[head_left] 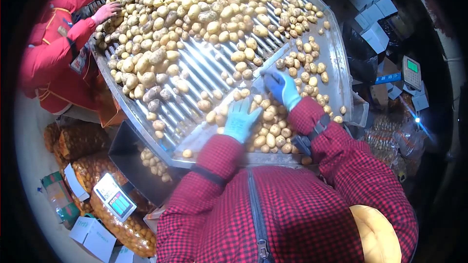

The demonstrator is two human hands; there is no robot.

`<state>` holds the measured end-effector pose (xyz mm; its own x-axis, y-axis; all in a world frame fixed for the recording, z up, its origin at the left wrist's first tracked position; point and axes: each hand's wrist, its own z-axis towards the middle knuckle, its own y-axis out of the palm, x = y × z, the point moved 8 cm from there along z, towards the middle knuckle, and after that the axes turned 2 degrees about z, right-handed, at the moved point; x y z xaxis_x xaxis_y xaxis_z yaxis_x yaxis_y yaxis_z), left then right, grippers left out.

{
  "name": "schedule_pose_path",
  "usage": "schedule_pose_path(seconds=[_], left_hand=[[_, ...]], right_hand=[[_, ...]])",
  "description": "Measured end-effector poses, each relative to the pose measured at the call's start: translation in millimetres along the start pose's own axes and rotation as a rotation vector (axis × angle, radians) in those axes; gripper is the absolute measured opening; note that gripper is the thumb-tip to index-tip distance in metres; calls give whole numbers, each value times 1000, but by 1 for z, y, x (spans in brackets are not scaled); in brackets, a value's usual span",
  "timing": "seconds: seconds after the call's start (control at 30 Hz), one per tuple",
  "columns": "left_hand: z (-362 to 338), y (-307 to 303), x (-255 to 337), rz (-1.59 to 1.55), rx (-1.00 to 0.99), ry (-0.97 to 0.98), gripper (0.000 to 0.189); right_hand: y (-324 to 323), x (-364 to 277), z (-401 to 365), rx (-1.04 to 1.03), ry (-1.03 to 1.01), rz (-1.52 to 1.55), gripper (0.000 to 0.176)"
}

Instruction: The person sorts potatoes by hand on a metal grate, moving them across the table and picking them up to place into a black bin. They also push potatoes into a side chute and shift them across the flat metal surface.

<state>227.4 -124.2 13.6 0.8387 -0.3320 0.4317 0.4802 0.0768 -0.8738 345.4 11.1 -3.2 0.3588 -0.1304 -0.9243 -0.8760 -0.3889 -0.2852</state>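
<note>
My left hand [241, 119], in a light blue glove, lies over small potatoes [270, 129] near the front edge of the metal sorting table. Its fingers are spread, and no potato shows gripped in them. My right hand [283, 88], in a glove with a darker blue palm, is just above and to the right, beside a metal divider [275, 58]. Its fingers point left and are smeared, so what they hold, if anything, does not show. Bare metal bars [202, 68] run behind my hands, below a thick heap of potatoes [195, 9].
At the left, a person in red [66, 53] with pink gloves reaches onto the heap. A dark bin [141, 141] holds several potatoes under the table. Left of me stand full net sacks [126, 226] and a digital scale [114, 197]; white boxes [375, 36] lie right.
</note>
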Motion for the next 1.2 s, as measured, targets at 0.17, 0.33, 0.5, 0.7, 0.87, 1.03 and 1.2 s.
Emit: schedule_pose_path(seconds=[0.17,0.33,0.5,0.7,0.87,1.03,1.2], left_hand=[[12,6,12,-258,27,102,58],[-28,-59,0,-879,52,-186,47],[-189,-168,-83,-1107,551,-954,39],[-423,-155,-200,-1068,1113,-1462,47],[-438,-152,-222,-692,945,-1728,45],[-231,-151,-90,-768,544,-1076,42],[-144,-87,-1,44,-225,-487,70]], right_hand=[[43,-79,83,1,-603,-771,47],[87,-49,57,-214,-456,-1119,62],[57,-28,24,-113,-666,-1054,45],[129,-92,-12,-354,-968,-738,52],[193,-65,-29,-685,-745,-876,50],[115,-57,-65,-633,-971,-840,44],[7,-36,-94,-465,-931,-921,28]])
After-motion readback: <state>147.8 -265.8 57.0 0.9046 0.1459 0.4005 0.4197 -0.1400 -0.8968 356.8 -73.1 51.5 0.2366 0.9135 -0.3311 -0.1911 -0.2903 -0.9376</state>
